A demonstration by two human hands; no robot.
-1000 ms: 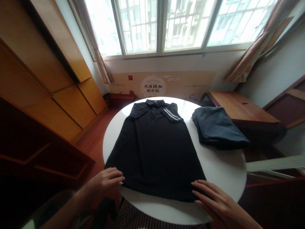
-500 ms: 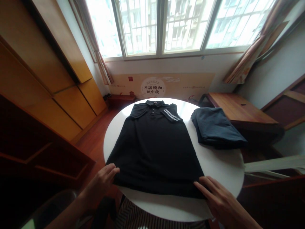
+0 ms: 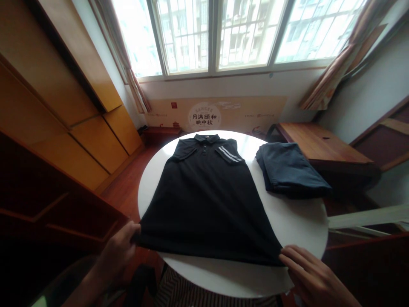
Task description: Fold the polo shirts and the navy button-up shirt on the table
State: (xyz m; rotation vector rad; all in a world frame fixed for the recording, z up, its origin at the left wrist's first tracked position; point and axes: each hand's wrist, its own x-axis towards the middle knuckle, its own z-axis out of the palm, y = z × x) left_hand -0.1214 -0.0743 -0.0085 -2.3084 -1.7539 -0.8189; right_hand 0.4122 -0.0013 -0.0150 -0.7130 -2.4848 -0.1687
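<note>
A black polo shirt (image 3: 204, 204) lies spread on a round white table (image 3: 303, 238), its collar at the far side and its sleeves folded in over the chest. One sleeve shows two white stripes. My left hand (image 3: 123, 243) is closed on the lower left corner of the hem, past the table's edge and slightly blurred. The lower right corner is pinched in my right hand (image 3: 303, 266), close to the table's near right rim. Between both hands the hem is pulled taut.
A folded stack of dark blue cloth (image 3: 290, 168) lies on the table's right side. Beyond it stands a wooden desk (image 3: 332, 143). Yellow-brown cabinets (image 3: 92, 149) line the left, and a barred window (image 3: 211, 38) is ahead. Striped fabric (image 3: 191, 290) shows below the near table edge.
Both hands have moved outward, the left one further left and the right one further right. The shirt's hem has been stretched wider and its wrinkles are flatter.
</note>
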